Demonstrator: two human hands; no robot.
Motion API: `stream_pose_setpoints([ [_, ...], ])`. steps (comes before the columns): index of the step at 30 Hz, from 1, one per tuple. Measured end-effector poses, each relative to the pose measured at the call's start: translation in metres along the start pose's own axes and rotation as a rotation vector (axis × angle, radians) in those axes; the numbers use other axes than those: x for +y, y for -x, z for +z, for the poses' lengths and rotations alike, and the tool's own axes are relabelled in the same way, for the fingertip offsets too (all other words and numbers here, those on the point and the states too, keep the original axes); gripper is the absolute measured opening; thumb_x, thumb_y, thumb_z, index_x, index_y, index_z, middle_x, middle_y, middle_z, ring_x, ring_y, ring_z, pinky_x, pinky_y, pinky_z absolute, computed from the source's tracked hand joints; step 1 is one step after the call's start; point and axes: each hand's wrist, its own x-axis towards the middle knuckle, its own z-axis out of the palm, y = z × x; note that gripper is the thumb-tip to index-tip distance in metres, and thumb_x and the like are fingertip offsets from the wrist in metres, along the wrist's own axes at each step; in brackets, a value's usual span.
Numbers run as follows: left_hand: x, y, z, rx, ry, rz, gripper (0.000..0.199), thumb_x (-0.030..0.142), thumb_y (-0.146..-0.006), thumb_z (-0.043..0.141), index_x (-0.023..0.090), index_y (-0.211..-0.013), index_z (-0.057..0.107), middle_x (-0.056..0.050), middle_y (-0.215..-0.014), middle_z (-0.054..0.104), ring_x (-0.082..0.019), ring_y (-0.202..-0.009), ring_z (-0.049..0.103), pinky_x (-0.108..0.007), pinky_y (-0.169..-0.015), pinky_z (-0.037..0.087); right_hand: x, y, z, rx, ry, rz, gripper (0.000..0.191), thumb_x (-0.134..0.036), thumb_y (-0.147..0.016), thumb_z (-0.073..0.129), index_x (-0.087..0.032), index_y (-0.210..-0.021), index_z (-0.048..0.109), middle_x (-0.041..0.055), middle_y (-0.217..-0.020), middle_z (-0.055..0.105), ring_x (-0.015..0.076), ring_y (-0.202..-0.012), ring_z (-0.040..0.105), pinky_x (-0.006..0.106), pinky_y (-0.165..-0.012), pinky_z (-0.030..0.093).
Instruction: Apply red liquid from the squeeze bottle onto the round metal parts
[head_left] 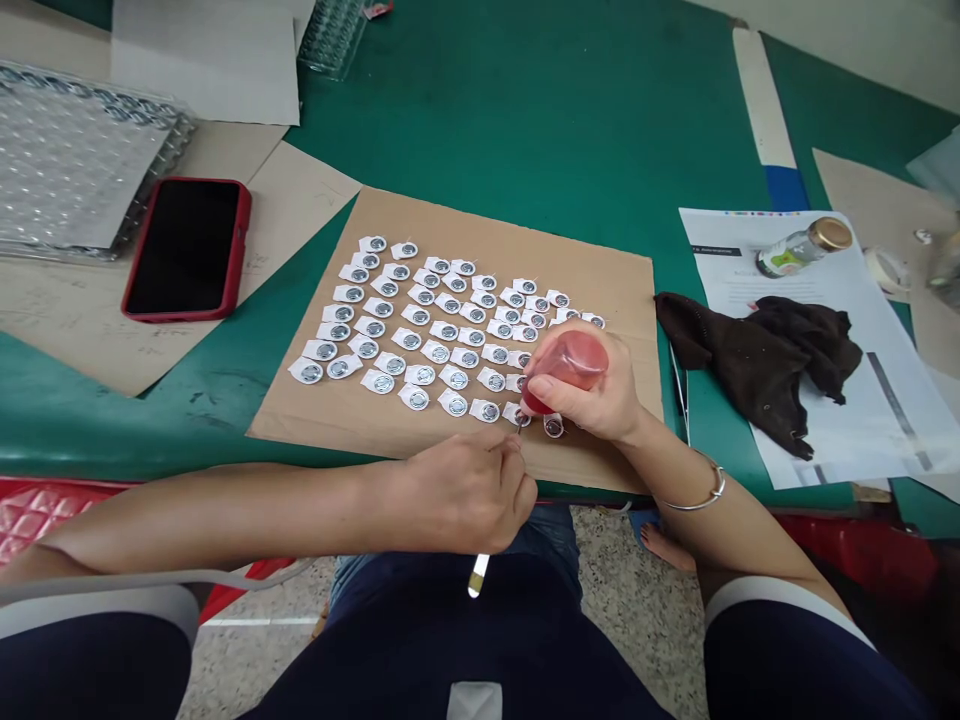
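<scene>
My right hand (600, 392) is wrapped round a soft red squeeze bottle (574, 362), tilted with its lower end toward the small round pieces. My left hand (476, 490) is closed on a thin metal tool (478, 575); its pale, gold-banded end sticks out below the fist and a dark tip shows above the fingers. That tip is at a round piece (516, 414) near the bottle. Many similar silvery discs on white paper tabs (436, 351) lie in rows on a brown cardboard sheet (442, 220). My right hand hides some of them.
A red-cased phone (187, 250) and clear bubbled plastic trays (67, 160) lie to the left. On the right, a dark brown cloth (765, 360) and a gold-capped glass jar (806, 246) rest on printed paper (862, 420). The green table's front edge runs close to my body.
</scene>
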Motion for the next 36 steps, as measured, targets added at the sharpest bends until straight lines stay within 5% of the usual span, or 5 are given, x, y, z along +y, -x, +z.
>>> stream_pose_setpoints([
  [36,-0.0058,-0.0003,-0.0051,-0.067,0.050,0.021,0.015,0.008,-0.084,0.045,0.011,-0.076,0.057,-0.004,-0.063,0.058,-0.016,-0.065,0.057,-0.032,-0.067,0.049,0.0034,-0.0018,0.0002,0.035,-0.001,0.023,0.027,-0.038,-0.066,0.069,-0.019,-0.078,0.055,0.0007,-0.073,0.056,0.0101,-0.064,0.052,0.028,-0.061,0.046],
])
